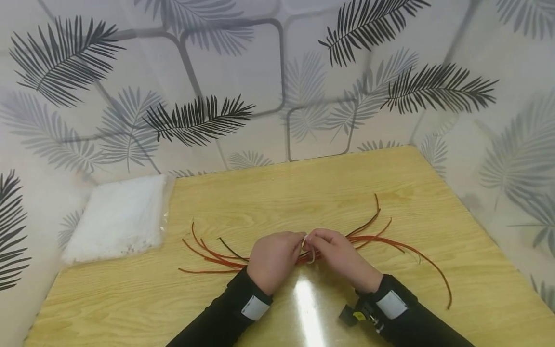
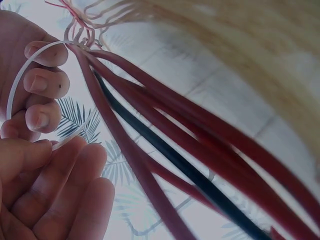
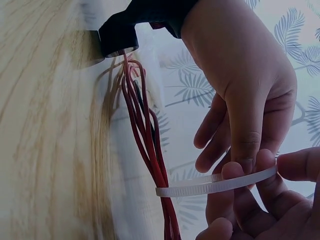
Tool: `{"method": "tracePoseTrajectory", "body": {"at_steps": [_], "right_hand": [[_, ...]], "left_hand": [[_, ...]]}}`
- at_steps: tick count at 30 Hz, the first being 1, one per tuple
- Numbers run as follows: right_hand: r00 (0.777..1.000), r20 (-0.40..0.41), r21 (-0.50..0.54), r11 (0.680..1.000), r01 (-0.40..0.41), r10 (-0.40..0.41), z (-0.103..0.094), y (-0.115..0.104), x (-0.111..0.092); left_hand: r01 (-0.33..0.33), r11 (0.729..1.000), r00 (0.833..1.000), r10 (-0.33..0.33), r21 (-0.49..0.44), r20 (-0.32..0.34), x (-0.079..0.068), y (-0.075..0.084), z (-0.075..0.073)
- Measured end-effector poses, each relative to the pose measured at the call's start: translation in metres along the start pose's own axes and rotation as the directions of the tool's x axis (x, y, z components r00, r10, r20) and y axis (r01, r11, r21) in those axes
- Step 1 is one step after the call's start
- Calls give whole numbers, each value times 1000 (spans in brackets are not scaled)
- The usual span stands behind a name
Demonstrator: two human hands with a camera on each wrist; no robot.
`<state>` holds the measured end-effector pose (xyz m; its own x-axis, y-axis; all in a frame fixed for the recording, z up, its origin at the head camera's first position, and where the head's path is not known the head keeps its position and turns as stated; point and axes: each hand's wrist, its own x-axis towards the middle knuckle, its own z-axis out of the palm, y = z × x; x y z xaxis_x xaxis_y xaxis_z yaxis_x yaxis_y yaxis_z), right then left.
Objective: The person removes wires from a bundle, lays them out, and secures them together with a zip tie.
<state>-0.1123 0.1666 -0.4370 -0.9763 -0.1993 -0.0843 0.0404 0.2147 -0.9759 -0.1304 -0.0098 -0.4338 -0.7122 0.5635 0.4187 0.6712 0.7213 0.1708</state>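
A bundle of red wires [image 1: 386,239], with black wire [image 2: 165,152] among it, lies across the table in front of me, its loose ends fanning out on both sides. Around the middle of the bundle runs a white cable tie [image 3: 215,188], bent into a wide loop. My left hand [image 1: 275,255] pinches the tie between thumb and fingers. From the other side, my right hand [image 1: 342,255] pinches it too, and the fingertips of both hands nearly meet just above the wires. Fingers partly hide the tie's ends.
A clear plastic bag [image 1: 117,217] filled with something white lies at the table's left back corner. The wooden table [image 1: 260,197] backs onto a leaf-patterned covering [image 1: 243,130]. Below the right wrist hangs a small black camera [image 1: 348,315].
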Motion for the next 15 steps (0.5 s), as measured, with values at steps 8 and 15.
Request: {"method": "tracePoseTrajectory", "body": {"at_steps": [8, 15], "right_hand": [[1000, -9, -2, 1000, -24, 24, 4, 1, 1], [999, -15, -23, 999, -44, 44, 4, 1, 0]], "left_hand": [[-12, 1000, 1000, 12, -1, -10, -1, 2, 1], [-4, 999, 1000, 4, -43, 4, 0, 3, -1]]}}
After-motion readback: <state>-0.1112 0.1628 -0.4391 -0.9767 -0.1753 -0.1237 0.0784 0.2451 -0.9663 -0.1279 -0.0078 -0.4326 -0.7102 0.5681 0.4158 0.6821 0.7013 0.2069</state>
